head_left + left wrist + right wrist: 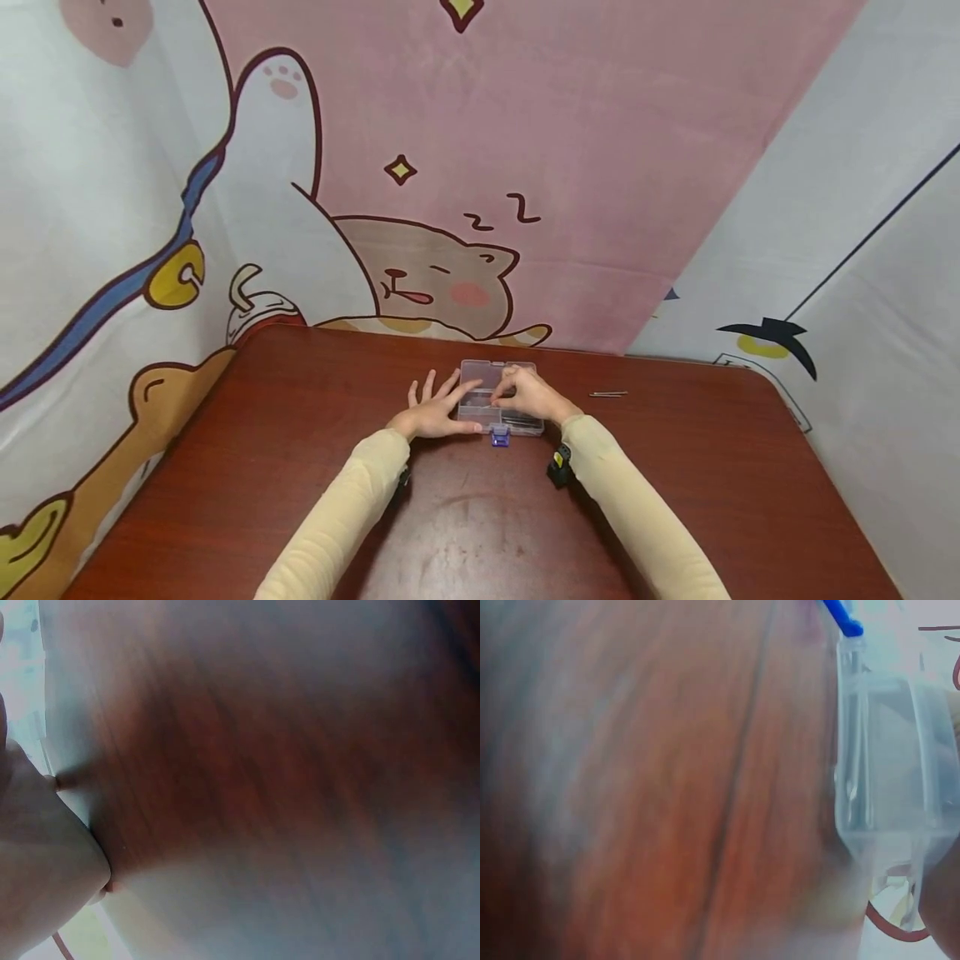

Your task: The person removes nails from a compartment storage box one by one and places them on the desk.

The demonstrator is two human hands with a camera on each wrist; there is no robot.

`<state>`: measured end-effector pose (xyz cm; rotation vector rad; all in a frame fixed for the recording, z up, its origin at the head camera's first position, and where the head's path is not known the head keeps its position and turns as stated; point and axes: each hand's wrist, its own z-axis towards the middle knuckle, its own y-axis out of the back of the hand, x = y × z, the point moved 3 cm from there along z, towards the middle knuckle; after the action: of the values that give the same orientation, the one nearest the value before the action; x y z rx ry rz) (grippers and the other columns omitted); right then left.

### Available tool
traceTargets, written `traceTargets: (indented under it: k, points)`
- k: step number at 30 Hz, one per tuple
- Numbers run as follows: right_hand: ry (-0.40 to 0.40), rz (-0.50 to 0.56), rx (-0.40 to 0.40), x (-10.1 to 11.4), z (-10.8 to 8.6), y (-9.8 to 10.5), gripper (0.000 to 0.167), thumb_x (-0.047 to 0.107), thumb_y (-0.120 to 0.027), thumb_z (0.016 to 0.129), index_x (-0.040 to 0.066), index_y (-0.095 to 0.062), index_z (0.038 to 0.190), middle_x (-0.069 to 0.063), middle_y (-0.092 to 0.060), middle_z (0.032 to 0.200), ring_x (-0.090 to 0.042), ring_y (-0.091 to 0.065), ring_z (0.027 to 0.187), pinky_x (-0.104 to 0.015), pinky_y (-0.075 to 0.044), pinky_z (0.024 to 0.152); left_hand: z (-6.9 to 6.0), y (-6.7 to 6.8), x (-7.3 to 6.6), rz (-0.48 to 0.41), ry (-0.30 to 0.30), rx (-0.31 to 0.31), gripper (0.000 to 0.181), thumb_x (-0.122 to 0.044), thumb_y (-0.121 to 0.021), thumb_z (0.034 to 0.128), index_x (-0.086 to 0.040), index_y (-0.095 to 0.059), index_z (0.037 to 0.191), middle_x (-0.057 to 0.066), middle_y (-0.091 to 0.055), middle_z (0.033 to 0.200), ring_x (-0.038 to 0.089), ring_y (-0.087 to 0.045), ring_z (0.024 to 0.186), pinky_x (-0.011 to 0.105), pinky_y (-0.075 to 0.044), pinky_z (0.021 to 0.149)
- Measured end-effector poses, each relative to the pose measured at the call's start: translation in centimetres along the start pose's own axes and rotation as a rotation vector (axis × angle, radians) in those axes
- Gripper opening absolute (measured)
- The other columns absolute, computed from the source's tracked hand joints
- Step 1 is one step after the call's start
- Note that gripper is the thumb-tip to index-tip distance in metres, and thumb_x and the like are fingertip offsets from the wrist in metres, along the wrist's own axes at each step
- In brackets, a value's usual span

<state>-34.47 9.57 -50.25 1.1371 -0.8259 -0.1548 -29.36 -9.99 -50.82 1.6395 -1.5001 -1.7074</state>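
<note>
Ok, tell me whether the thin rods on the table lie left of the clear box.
No, the thin rods lie on the table to the right of the clear box.

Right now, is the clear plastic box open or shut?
The box is open: its blue latch juts out unfastened at the near edge, and the right hand reaches over exposed compartments.
</note>
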Motion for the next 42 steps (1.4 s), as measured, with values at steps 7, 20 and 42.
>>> traceTargets:
  k: [7,20,42]
  points:
    - [0.047,-0.019,0.009,0.0,-0.7,0.4,0.004,0.017,-0.078,0.083,0.014,-0.076,0.084,0.011,-0.053,0.078,-0.008,-0.046,0.074,-0.027,-0.042,0.068,0.2,-0.4,0.1,0.016,-0.005,0.005,0.084,-0.065,-0.060,0.0839,-0.038,-0.022,0.153,0.008,-0.003,0.161,0.047,0.011,0.140,0.065,0.007,0.105]
    - [-0.034,0.181,-0.084,-0.7,-2.0,2.2,0.009,0.004,-0.074,0.081,0.012,-0.073,0.083,0.008,-0.057,0.079,-0.009,-0.052,0.074,-0.026,-0.044,0.066,0.4,-0.4,0.6,-0.010,-0.018,-0.004,0.085,-0.067,-0.059,0.0827,-0.039,-0.021,0.153,0.009,0.000,0.161,0.046,0.015,0.140,0.063,0.011,0.104]
    - [-0.177,0.298,-0.107,1.4,-5.5,5.5,0.005,-0.006,-0.066,0.083,-0.009,-0.066,0.087,0.000,-0.034,0.054,-0.003,-0.025,0.049,-0.019,-0.026,0.051,0.1,-0.2,0.2,-0.008,-0.041,-0.008,0.084,-0.064,-0.062,0.0834,-0.036,-0.024,0.153,0.011,-0.004,0.161,0.048,0.012,0.140,0.065,0.009,0.104]
